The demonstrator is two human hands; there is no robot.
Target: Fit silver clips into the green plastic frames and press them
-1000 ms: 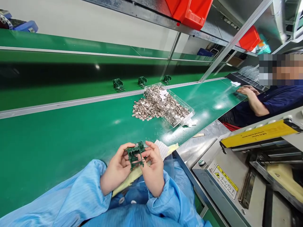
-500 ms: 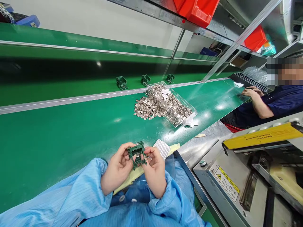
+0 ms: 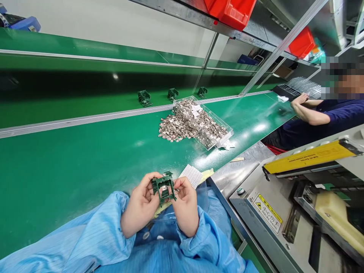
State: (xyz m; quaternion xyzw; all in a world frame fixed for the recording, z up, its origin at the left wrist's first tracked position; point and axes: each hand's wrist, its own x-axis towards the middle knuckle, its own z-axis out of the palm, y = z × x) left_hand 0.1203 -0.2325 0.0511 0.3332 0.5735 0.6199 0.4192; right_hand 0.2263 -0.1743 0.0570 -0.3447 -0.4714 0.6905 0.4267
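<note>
Between my hands, low in the view, is a green plastic frame (image 3: 163,182) with an opening through its middle. My left hand (image 3: 141,203) grips its left side with thumb and fingers. On the other side, my right hand (image 3: 184,204) has its thumb and fingertips closed on the frame's right edge. Some small thing may be at the right fingertips, too small to make out. Just past my right hand lies a white sheet with a grid of small squares (image 3: 191,175), partly over a yellow sheet (image 3: 207,174).
A clear tray (image 3: 217,143) of small metal pieces stands ahead, with a loose heap (image 3: 172,128) beside it. Three green frames (image 3: 144,98) stand behind the ledge. A machine with a yellow bar (image 3: 307,157) is at right. A co-worker's arm (image 3: 311,112) is beyond.
The green frame has turned slightly, so its opening shows more. My hands have hardly moved. The co-worker's arms have shifted towards the dark rack, and the view has swung slightly right.
</note>
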